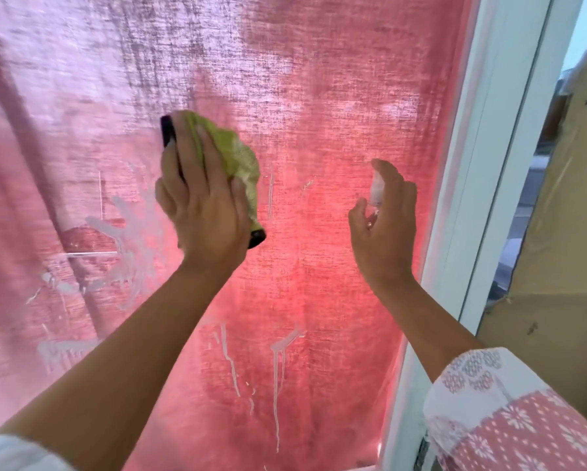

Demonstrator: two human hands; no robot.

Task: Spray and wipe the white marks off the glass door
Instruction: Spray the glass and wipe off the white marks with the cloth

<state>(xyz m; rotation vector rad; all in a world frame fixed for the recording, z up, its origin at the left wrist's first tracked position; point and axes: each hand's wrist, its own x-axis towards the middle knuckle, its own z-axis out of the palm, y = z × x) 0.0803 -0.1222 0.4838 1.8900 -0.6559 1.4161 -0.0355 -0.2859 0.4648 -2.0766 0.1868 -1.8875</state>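
Head view, looking close up at a glass door [319, 96]; a pink-red curtain [81, 62] is hanging behind the pane and glowing with daylight. The left hand [203, 198] is holding a bunched yellow-green cloth [241, 154] against the glass, fingers curling round it and round a black tool [166, 130]; the tool's two ends are poking out beyond the hand, one at upper left and one at lower right, so its long axis is slanting down to the right; the hand is hiding its middle. The right hand [384, 226] is gripping a small pale spray bottle [376, 188], held upright near the white door frame [482, 164], forefinger lying over its top; the fingers are covering most of it, and I cannot tell which way the nozzle is pointing. White marks [278, 355] are streaking the pane; thin drips are running straight down between the two forearms; broader smears are spreading to the left of the left hand. At far right, past the frame, a brown board [564, 232] is standing; a pink and white patterned sleeve [523, 419] is showing in the lower right corner.
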